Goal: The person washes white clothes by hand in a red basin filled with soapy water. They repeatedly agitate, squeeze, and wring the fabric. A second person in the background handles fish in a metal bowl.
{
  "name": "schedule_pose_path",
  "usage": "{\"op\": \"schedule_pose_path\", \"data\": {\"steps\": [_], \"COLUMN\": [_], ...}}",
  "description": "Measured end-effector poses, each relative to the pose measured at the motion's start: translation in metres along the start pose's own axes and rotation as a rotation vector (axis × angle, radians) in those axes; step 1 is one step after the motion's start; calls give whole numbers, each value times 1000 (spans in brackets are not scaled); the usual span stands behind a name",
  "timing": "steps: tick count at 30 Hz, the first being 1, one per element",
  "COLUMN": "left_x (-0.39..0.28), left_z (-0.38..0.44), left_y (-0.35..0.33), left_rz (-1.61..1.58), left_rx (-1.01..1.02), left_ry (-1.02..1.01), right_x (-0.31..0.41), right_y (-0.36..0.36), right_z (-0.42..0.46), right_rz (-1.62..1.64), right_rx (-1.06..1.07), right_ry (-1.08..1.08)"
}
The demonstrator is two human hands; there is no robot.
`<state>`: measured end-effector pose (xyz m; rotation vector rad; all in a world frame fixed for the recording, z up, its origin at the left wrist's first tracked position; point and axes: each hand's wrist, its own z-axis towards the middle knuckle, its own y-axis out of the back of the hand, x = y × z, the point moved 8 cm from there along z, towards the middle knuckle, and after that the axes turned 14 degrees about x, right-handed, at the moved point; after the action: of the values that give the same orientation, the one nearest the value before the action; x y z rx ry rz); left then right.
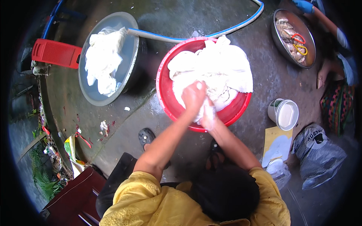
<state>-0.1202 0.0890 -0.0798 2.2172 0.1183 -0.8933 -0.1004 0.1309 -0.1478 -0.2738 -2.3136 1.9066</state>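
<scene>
Before me on the wet concrete stands a red plastic basin (161,82) heaped with wet white cloth (226,63). Over its near side, my left hand (193,95) is closed in a fist on a bunched part of the cloth. Just below and to the right, my right hand (208,114) grips the same bunch, with whitish suds on the fingers and wrist. The two hands touch, and the piece between them is mostly hidden. The rest of the cloth lies piled towards the far rim and hangs over it at the right.
A large grey tub (128,77) with more white cloth (104,62) in water stands left, beside a red plastic washboard (58,53). A hose (169,39) runs behind the basin. At right are a white bucket (288,115), a fish-filled metal bowl (308,31) and another person's blue-gloved hand (304,6).
</scene>
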Motion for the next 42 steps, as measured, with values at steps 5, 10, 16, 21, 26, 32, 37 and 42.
{"op": "schedule_pose_path", "data": {"steps": [5, 10, 16, 21, 26, 32, 37, 42], "left_x": [34, 103, 89, 98, 90, 0, 72, 30], "left_z": [0, 39, 24, 23, 29, -24, 25, -4], "left_y": [-41, 57, 40, -10, 6, -8, 16, -17], "left_rz": [380, -308, -239, 329, -9, 150, -307, 73], "left_rx": [-31, -66, 70, 429, 25, 145, -58, -15], "left_ry": [-163, 164, 235, 173, 228, -82, -10, -61], "right_x": [18, -5, 43, 47, 80, 52, 12, 49], "right_y": [0, -23, -34, 3, 58, 83, -8, 18], "right_z": [-15, -2, 33, 7, 13, 13, 7, 9], "right_rz": [-107, 96, -2072, -2365, -1740, -390, -530, -508], "right_rx": [-239, 65, -123, -163, -523, -356, -416, -510], "right_ry": [-82, -200, -146, -449, -296, -165, -227, -63]}}
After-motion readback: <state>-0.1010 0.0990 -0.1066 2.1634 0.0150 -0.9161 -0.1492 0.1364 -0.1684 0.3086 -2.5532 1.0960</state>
